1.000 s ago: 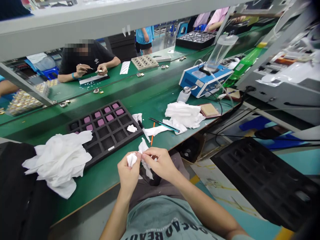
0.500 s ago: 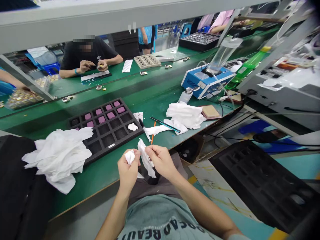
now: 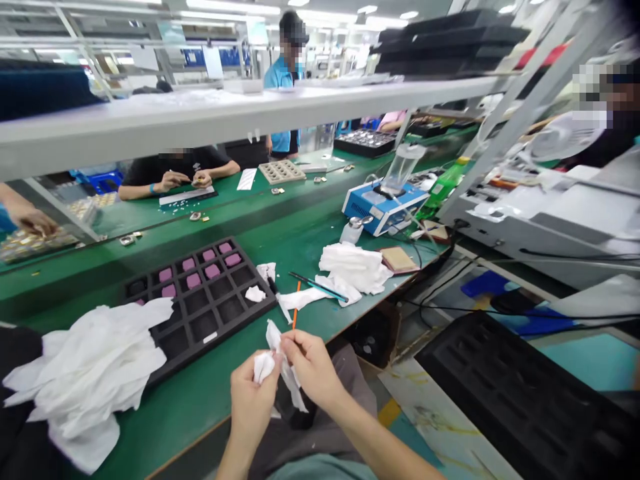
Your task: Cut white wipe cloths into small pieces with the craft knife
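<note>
My left hand (image 3: 254, 385) is closed round a crumpled white wipe (image 3: 263, 367), which bulges out between thumb and fingers. My right hand (image 3: 311, 365) pinches a long strip of white wipe (image 3: 286, 363) that hangs down between both hands. The fingertips of the two hands nearly meet, and whether anything small lies inside the wipes is hidden. Both hands are over my lap at the bench edge. Beyond them a black foam tray (image 3: 210, 308) holds several purple blocks (image 3: 193, 280) in its far compartments, with a small white scrap (image 3: 255, 293) on its right side.
A big heap of white wipes (image 3: 95, 373) overlaps the tray's left part. Right of the tray are a teal pen-like stick (image 3: 320, 287), an orange stick (image 3: 297, 303), more wipes (image 3: 353, 263), a dispenser bottle (image 3: 352, 231) and a blue machine (image 3: 385, 203). A co-worker's hands (image 3: 187, 180) work across the bench.
The view has tilted up, so the bench and hands sit lower and the shelf top shows. My hands have come slightly closer together, still holding the white wipes.
</note>
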